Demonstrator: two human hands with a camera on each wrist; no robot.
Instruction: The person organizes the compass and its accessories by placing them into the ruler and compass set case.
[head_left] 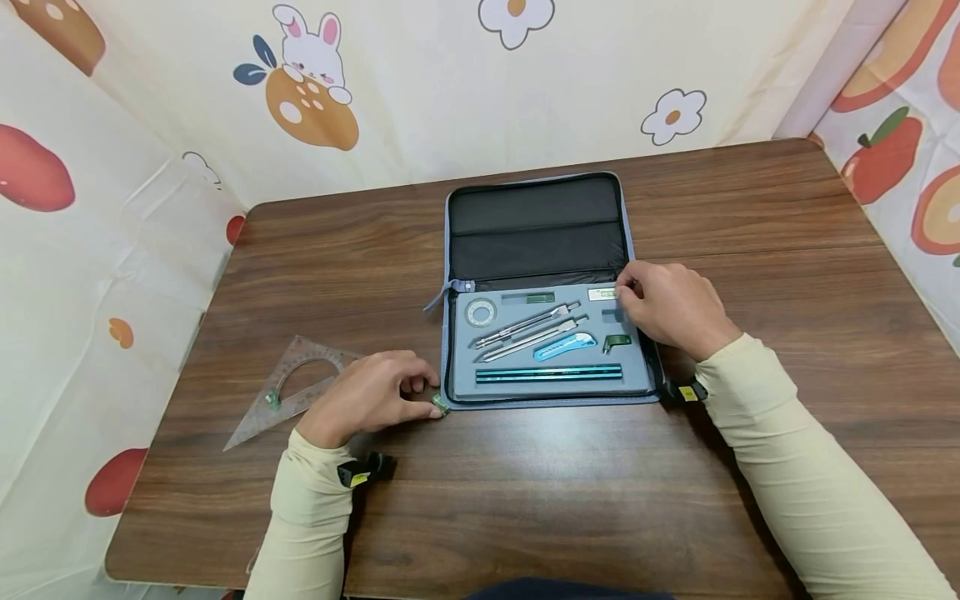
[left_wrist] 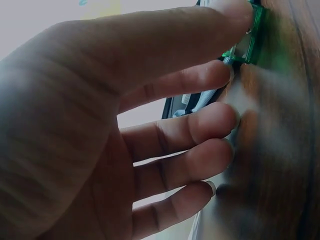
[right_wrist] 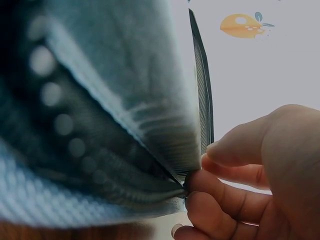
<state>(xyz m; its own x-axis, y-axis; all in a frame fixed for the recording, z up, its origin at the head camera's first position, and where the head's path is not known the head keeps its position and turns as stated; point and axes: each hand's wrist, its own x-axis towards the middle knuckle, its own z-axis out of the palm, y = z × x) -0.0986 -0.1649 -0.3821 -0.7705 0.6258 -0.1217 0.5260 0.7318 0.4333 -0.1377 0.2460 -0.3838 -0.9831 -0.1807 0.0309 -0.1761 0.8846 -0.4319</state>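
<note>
In the head view, my left hand (head_left: 375,392) pinches a small see-through green pencil sharpener (head_left: 440,405) between thumb and fingers, just off the lower left corner of the zip case (head_left: 555,406). The sharpener (left_wrist: 244,47) shows partly behind the thumb in the left wrist view. My right hand (head_left: 671,304) is at the tray's upper right, its thumb and fingertips on the right end of a white and green eraser (head_left: 600,294). That end is hidden by the fingers. The grey tray (head_left: 517,396) also holds two metal compasses (head_left: 525,327), a blue cutter (head_left: 565,346) and dark pencils (head_left: 549,374).
A clear set square (head_left: 262,408) with a green knob lies left, partly behind the left hand. The open black lid (head_left: 536,225) leans back. A round ring protractor (head_left: 481,312), a green lead case (head_left: 540,297) and a small green piece (head_left: 617,341) sit in the tray.
</note>
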